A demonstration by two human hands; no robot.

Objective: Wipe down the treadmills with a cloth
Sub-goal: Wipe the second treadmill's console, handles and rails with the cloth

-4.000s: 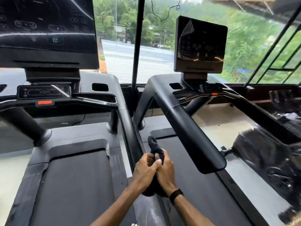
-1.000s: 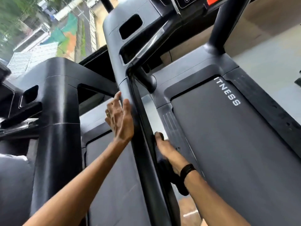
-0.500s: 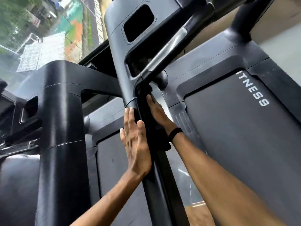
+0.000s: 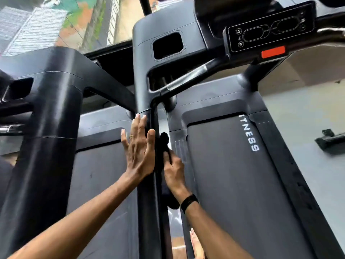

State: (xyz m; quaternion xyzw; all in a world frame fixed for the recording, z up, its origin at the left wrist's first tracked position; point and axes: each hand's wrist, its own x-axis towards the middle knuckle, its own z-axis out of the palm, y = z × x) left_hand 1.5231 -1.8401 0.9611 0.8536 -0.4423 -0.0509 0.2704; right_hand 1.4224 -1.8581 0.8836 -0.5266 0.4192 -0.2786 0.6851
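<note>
Two black treadmills stand side by side. The right treadmill's left handrail (image 4: 149,199) runs up the middle of the view to its console arm (image 4: 141,58). My left hand (image 4: 139,148) lies flat and open against the rail's left side, fingers pointing up. My right hand (image 4: 172,171) grips a dark cloth (image 4: 164,144) and presses it on the rail's right side, just below the joint. The cloth hangs down past my wrist, partly hidden by the hand. The right treadmill's belt (image 4: 233,184) lies to the right.
The left treadmill's thick handrail (image 4: 50,131) rises at the left, its belt (image 4: 97,184) beside it. A control panel (image 4: 268,32) with a red stop tab (image 4: 273,51) hangs at the upper right. A window shows outdoors at the upper left. My bare foot (image 4: 196,245) shows below.
The view has tilted up, bringing the control panel in. My right hand has slid down the rail and now grips the cloth bunched; my left hand stays flat on the rail.
</note>
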